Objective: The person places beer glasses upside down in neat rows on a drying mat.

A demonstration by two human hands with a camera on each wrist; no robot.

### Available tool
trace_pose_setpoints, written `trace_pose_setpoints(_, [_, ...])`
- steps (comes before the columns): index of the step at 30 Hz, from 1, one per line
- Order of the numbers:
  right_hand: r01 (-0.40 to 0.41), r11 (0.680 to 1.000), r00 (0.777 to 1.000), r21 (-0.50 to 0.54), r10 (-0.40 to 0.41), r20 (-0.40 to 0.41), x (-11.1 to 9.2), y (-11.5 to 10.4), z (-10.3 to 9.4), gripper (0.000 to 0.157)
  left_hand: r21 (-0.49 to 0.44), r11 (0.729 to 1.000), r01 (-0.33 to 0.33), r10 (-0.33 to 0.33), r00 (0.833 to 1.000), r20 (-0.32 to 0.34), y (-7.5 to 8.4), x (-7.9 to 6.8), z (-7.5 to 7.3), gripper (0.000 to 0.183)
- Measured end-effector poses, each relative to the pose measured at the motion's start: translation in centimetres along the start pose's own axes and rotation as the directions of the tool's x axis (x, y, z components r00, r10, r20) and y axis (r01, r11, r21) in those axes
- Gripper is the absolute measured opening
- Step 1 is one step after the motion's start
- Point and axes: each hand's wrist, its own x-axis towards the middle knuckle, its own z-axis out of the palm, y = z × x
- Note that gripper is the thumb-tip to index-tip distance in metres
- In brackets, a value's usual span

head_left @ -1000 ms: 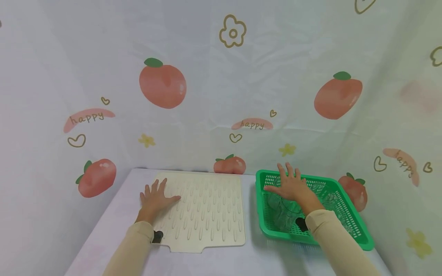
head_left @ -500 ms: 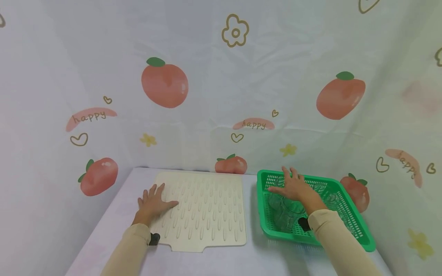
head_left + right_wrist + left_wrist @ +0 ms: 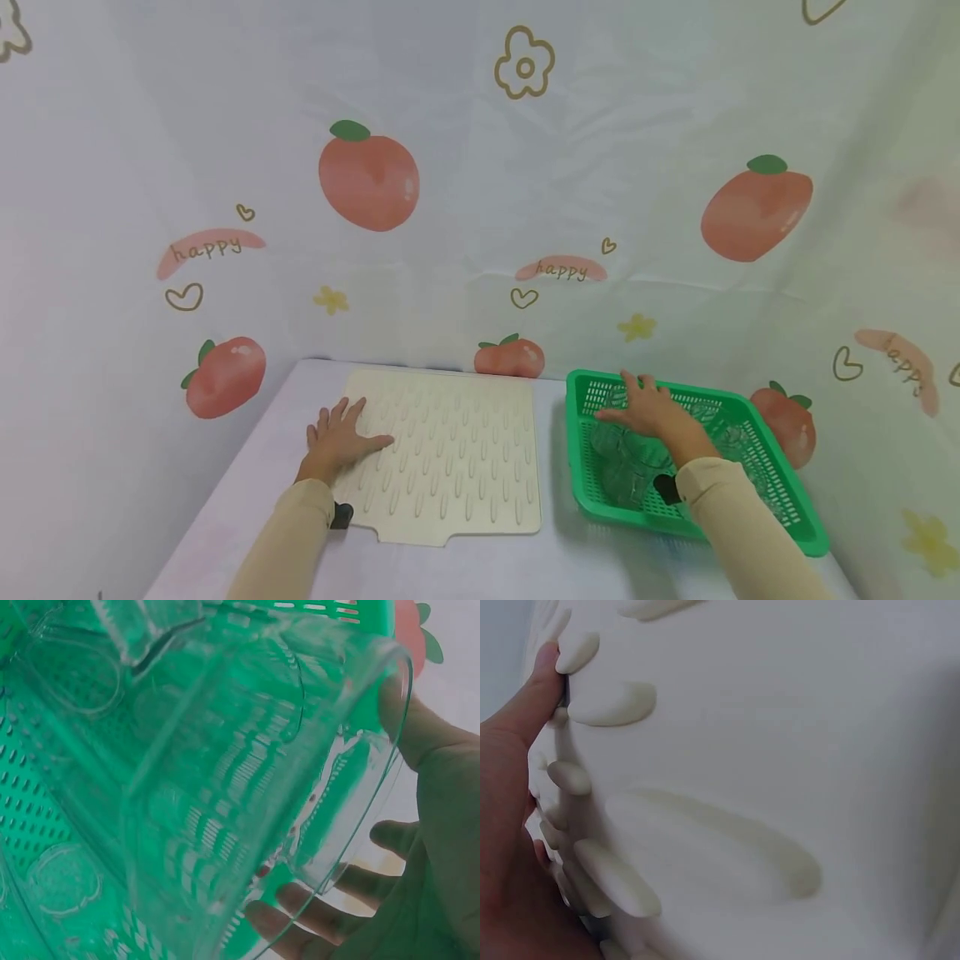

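A cream draining board (image 3: 491, 400) with raised oval ridges lies on the table, a tab on its near edge. My left hand (image 3: 337, 443) is over its left part with fingers and thumb spread; in the left wrist view the thumb (image 3: 536, 701) lies close against the ridges, contact unclear. To the right is a green perforated plastic basket (image 3: 576, 479) holding several clear glasses (image 3: 626, 477). Over its far left part, my right hand (image 3: 654, 414) reaches in, fingers apart. The right wrist view shows its thumb and fingers (image 3: 360, 885) around a clear glass (image 3: 225, 787), without visible grip.
The table (image 3: 247, 508) has a pale cover. A white curtain (image 3: 465, 150) printed with fruit and hearts stands right behind the board and basket and along both sides. A narrow strip of table separates the board from the basket.
My right hand has lowered into the basket toward the glasses, its fingers drawing somewhat closer. The left hand shifted slightly left on the board. The whole view moved a little rightward in frame.
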Motion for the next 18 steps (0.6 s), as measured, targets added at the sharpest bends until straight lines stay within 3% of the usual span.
trace_pose_setpoints(11, [0.030, 0.999, 0.999, -0.042, -0.031, -0.020, 0.53, 0.10, 0.27, 0.095, -0.007, 0.999, 0.032, -0.032, 0.999, 0.021, 0.99, -0.67, -0.61, 0.112])
trace_pose_setpoints(18, [0.047, 0.999, 0.998, 0.007, -0.047, -0.028, 0.08, 0.00, -0.15, 0.094, -0.012, 0.999, 0.032, -0.032, 0.999, 0.027, 1.04, -0.60, -0.70, 0.114])
